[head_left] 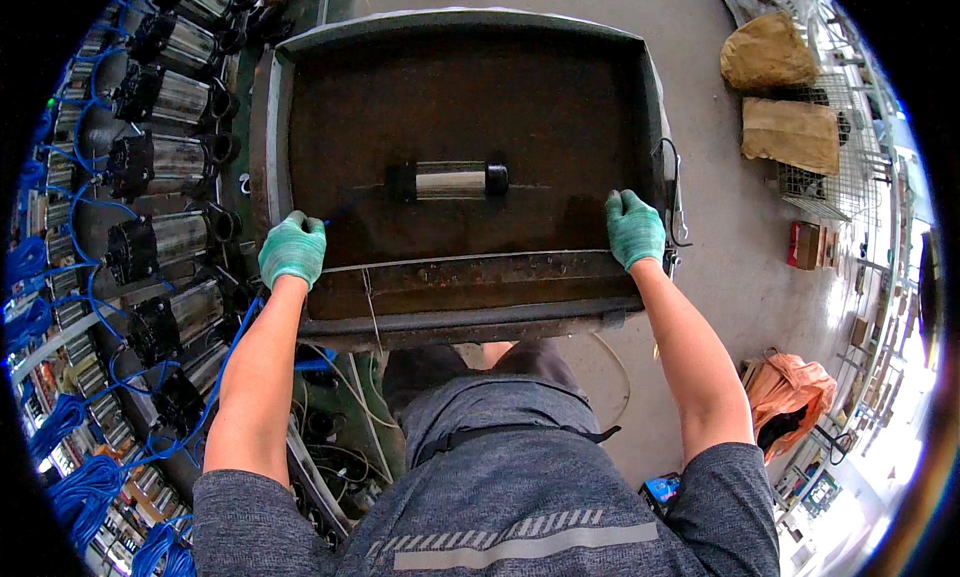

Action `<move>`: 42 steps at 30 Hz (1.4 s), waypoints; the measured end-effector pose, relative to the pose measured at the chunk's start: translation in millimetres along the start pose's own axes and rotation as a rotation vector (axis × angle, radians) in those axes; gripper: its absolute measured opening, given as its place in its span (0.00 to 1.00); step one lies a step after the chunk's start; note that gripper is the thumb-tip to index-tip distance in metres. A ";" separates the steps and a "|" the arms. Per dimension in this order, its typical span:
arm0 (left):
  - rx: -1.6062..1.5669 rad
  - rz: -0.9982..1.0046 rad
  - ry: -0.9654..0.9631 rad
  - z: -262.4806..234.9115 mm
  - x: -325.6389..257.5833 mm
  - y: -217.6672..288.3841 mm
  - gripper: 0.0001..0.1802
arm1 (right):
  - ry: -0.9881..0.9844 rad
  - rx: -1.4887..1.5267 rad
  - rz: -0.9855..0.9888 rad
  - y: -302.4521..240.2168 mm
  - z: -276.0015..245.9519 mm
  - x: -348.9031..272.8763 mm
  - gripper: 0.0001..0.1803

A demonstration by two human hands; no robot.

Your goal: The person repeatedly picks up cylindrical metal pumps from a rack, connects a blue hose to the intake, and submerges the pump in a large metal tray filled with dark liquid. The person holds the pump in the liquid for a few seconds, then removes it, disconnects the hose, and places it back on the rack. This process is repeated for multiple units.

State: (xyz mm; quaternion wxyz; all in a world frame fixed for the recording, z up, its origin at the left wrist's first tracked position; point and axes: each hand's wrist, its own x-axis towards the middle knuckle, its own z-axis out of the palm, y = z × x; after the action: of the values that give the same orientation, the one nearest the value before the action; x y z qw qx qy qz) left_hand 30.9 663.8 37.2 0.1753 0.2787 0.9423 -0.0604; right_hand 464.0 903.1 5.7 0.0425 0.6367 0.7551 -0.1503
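Gripping the near rim of the big rusty metal tray point(470, 277), we have our left hand point(293, 249) closed over its near-left corner and our right hand point(634, 227) closed over the near-right part of the rim, both in green knit gloves. Out on the tray floor lies a single motor cylinder point(448, 180), shiny steel in the middle with black caps at each end. It sits far of both hands, roughly midway between them and a touch toward the left, so we judge the left hand slightly nearer, though the difference is small. Its long axis runs left to right, parallel to the rim we hold, which means it could roll toward us or away if the tray tips. Nothing else lies on the tray floor between our hands and the cylinder; only the raised rim itself stands in the way of a straight reach.

To the left, well apart from the tray floor, a row of similar motors point(165, 162) stands in a line with blue cables point(60, 427) looped among them. On the right, a metal hook point(676, 192) hangs at the tray's right wall, just beside our right hand. Farther right on the concrete floor rest brown sacks point(780, 87) on a wire cage, and an orange bag point(790, 392) lies nearer to us
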 end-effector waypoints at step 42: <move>0.002 -0.004 -0.011 1.2 1.4 -0.3 0.20 | 0.003 0.018 -0.016 3.1 0.6 -0.3 0.22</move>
State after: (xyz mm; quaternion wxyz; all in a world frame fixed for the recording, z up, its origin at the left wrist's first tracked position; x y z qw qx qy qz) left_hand 30.0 664.0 35.5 0.1804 0.2768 0.9417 -0.0631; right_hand 467.0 903.0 4.6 0.0348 0.6314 0.7587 -0.1565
